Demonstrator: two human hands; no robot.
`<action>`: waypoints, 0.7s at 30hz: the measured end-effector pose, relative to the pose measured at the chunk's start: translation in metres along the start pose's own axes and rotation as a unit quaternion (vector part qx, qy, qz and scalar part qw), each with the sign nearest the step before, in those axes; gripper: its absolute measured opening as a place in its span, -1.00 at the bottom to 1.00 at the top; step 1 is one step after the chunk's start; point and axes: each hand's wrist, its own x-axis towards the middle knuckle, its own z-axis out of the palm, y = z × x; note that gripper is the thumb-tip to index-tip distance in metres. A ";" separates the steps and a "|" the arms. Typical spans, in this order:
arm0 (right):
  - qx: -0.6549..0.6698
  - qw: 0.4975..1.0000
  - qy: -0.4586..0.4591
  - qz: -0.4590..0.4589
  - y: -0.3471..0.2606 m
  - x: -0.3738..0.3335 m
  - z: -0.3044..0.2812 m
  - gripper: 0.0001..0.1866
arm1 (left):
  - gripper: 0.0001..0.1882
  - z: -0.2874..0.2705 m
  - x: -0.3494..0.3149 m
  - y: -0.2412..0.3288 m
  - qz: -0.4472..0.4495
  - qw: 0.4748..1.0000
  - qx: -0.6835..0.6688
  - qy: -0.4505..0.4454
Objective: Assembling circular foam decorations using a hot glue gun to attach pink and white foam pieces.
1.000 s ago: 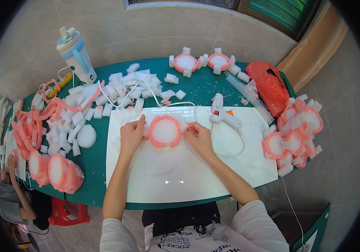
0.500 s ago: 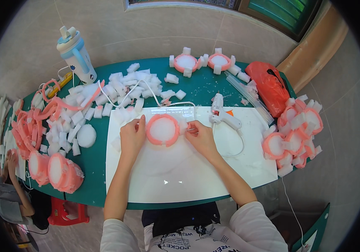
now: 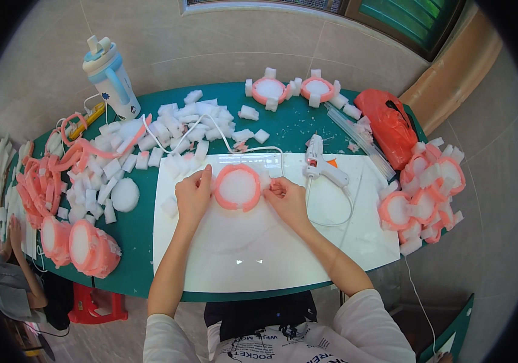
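Note:
A round white foam disc with a pink foam rim (image 3: pixel 237 187) lies on the white board (image 3: pixel 253 254) before me. A small white foam block (image 3: pixel 265 178) sits against the rim's right side. My right hand (image 3: pixel 287 201) pinches at this block, thumb and fingertips together. At the opposite side, my left hand (image 3: pixel 193 195) has its curled fingers on the left edge of the rim, steadying the disc. Its fingertips are partly hidden. Beyond my right hand a white hot glue gun (image 3: pixel 325 166) rests on the board, its cord looping beside it.
White foam blocks (image 3: pixel 168 127) are heaped at the back left, near pink foam strips (image 3: pixel 41 181) and a bottle (image 3: pixel 112 81). Finished-looking pink rings with blocks (image 3: pixel 422 202) pile up at right by a red bag (image 3: pixel 383 124). Clear glue sticks (image 3: pixel 362 142) lie alongside. Another person's hand (image 3: pixel 14 236) shows far left.
Both hands stay at the disc. My right fingers have shifted slightly down and left at the foam block, while my left hand has moved very slightly right.

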 end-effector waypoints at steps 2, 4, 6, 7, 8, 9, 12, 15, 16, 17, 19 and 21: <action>0.007 1.000 0.005 -0.007 0.002 0.000 0.001 -0.78 | -0.56 -0.001 0.000 0.002 -0.017 1.000 -0.019 -0.007; 0.023 1.000 0.009 0.004 0.004 0.000 0.003 -0.79 | -0.54 -0.002 0.000 0.003 -0.031 0.999 -0.006 -0.005; 0.028 1.000 0.010 0.004 0.006 -0.001 0.004 -0.79 | -0.54 -0.002 0.000 0.002 -0.034 0.999 -0.010 -0.003; 0.032 0.999 0.010 0.004 0.006 -0.001 0.005 -0.79 | -0.54 -0.002 0.000 0.003 -0.036 0.999 -0.013 -0.001; 0.033 0.999 0.011 0.005 0.006 -0.002 0.006 -0.79 | -0.54 -0.002 0.000 0.003 -0.036 0.999 -0.013 -0.001; 0.020 1.000 0.017 -0.006 0.006 -0.003 0.007 -0.80 | -0.54 -0.002 0.000 0.003 -0.041 0.999 -0.014 -0.008; -0.002 0.999 0.027 -0.031 0.001 -0.005 0.008 -0.82 | -0.54 -0.002 0.001 0.002 -0.040 0.999 -0.008 -0.013; -0.012 0.998 0.032 -0.045 -0.002 -0.005 0.008 -0.83 | -0.53 -0.002 0.000 0.003 -0.034 0.999 -0.001 -0.015; -0.010 0.998 0.032 -0.047 -0.002 -0.005 0.007 -0.83 | -0.53 -0.002 0.000 0.004 -0.034 0.999 -0.001 -0.016; -0.010 0.998 0.033 -0.046 -0.001 -0.005 0.007 -0.83 | -0.53 -0.001 0.000 0.004 -0.034 0.999 -0.001 -0.017; 0.026 0.999 0.024 -0.010 0.005 -0.003 0.008 -0.84 | -0.53 -0.001 0.000 0.004 -0.035 0.999 0.002 -0.021; 0.028 0.999 0.016 0.001 0.004 -0.003 0.008 -0.81 | -0.53 -0.001 0.000 0.003 -0.033 0.999 0.002 -0.018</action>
